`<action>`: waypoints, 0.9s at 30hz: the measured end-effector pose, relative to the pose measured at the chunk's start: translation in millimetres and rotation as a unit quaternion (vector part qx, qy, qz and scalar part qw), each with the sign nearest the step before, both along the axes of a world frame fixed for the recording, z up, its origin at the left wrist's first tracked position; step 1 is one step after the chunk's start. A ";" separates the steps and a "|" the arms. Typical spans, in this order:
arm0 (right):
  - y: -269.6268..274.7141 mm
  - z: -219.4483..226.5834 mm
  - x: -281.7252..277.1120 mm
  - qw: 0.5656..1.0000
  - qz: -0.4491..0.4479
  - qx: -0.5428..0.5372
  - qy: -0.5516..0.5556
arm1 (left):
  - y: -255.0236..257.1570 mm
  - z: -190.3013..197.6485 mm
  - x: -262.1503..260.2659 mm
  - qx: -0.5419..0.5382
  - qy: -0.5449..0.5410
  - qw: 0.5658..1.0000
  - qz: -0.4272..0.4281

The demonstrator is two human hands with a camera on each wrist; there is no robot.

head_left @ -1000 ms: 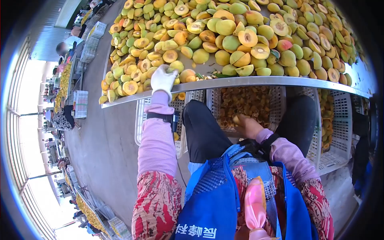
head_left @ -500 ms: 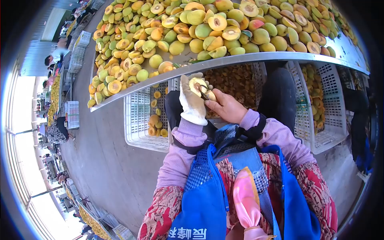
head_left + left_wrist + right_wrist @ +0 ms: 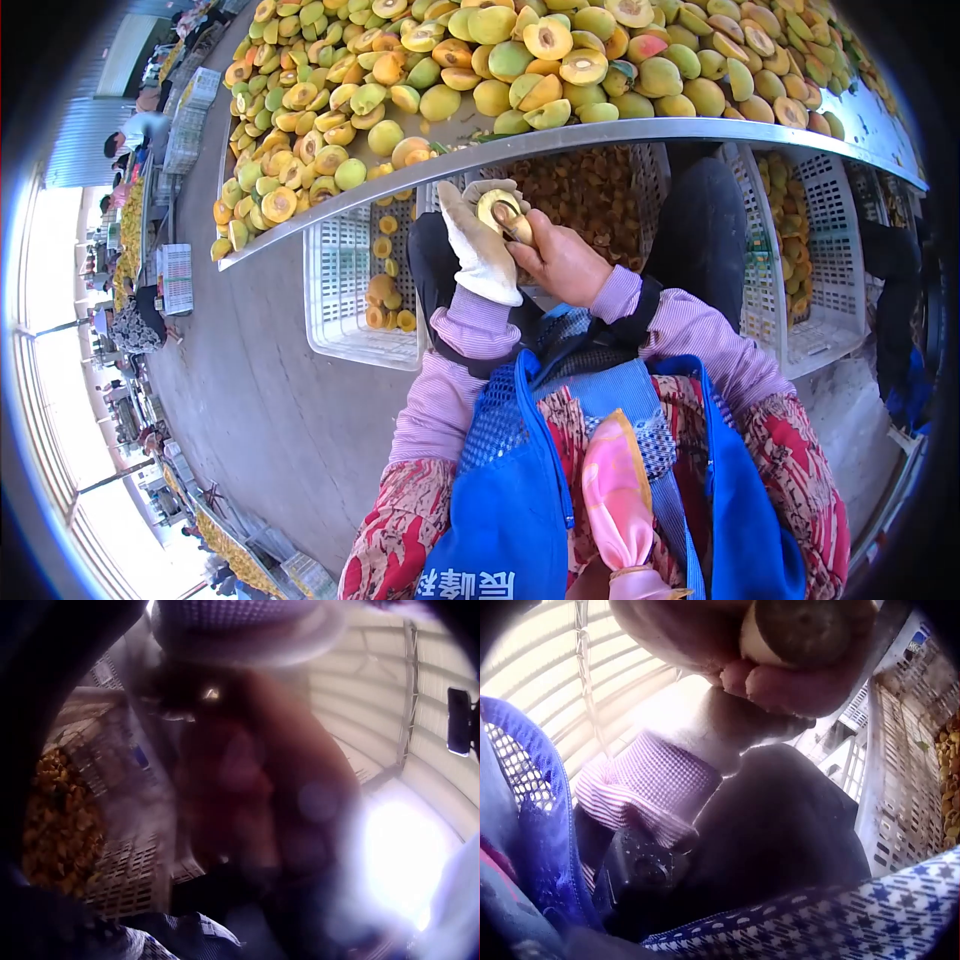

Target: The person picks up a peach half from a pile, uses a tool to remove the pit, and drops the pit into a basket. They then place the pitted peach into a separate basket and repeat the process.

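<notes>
My left hand point(image 3: 478, 248), in a pale work glove, holds a halved yellow peach point(image 3: 487, 207) with its cut face up, just in front of the table edge. My bare right hand point(image 3: 570, 264) grips a pitting knife point(image 3: 521, 232) by its short, thick handle. The dark curved blade lies at the brown middle of the cut face. In the right wrist view the round butt of the pitting knife point(image 3: 802, 630) shows between the fingers. The left wrist view is dark and blurred around the hands.
A metal-edged table point(image 3: 600, 133) bears a heap of whole and halved peaches point(image 3: 440, 102). Below it, a white crate point(image 3: 335, 290) at left holds some halves, a middle crate point(image 3: 652, 190) brown pieces, and a right crate point(image 3: 835, 290) more fruit. My knees flank the middle crate.
My left hand has come back from the heap on the table with a peach half. My right hand has risen from over the middle crate to bring the pitting knife onto it.
</notes>
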State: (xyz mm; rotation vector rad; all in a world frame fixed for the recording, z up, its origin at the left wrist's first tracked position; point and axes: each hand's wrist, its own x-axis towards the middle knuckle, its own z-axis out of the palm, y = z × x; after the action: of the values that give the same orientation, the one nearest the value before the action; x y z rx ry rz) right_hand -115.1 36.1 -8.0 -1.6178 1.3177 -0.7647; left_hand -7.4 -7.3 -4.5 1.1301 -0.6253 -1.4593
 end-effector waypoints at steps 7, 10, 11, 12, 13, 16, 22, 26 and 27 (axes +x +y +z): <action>-16.2 -8.8 -5.3 0.995 0.081 0.059 0.002 | -8.8 -7.6 5.5 0.004 0.023 1.000 -0.015; -21.2 -11.8 -0.9 0.998 0.062 0.019 0.022 | -15.4 -13.1 3.8 -0.007 0.044 0.998 0.055; -23.0 -11.4 1.1 0.998 0.049 -0.012 0.028 | -15.5 -14.2 6.0 -0.005 0.055 0.997 0.047; -23.6 -10.0 3.2 0.998 0.050 -0.014 0.029 | -15.9 -14.2 7.7 -0.003 0.066 0.997 0.041; -21.6 -9.1 5.4 0.999 0.040 -0.001 0.031 | -15.7 -14.5 9.4 0.013 0.065 0.997 0.038; -20.6 -14.8 8.6 0.999 0.031 0.007 0.039 | -16.7 -17.0 12.4 0.032 0.095 0.994 0.046; -25.7 -11.0 8.2 0.995 0.032 -0.006 0.091 | -15.9 -18.9 9.9 0.025 0.087 0.994 0.061; -26.9 -10.8 6.2 0.993 0.038 0.019 0.107 | -17.2 -16.5 8.6 0.041 0.077 0.995 0.048; -26.8 -9.8 6.5 0.994 0.033 0.008 0.099 | -17.6 -15.1 9.1 0.024 0.056 0.997 0.044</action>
State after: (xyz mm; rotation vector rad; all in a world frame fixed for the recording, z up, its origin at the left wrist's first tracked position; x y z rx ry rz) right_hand -108.6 9.3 -17.9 -1.7508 1.3976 -0.5626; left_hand 1.7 -25.0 -19.6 1.0904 -0.4585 -1.4569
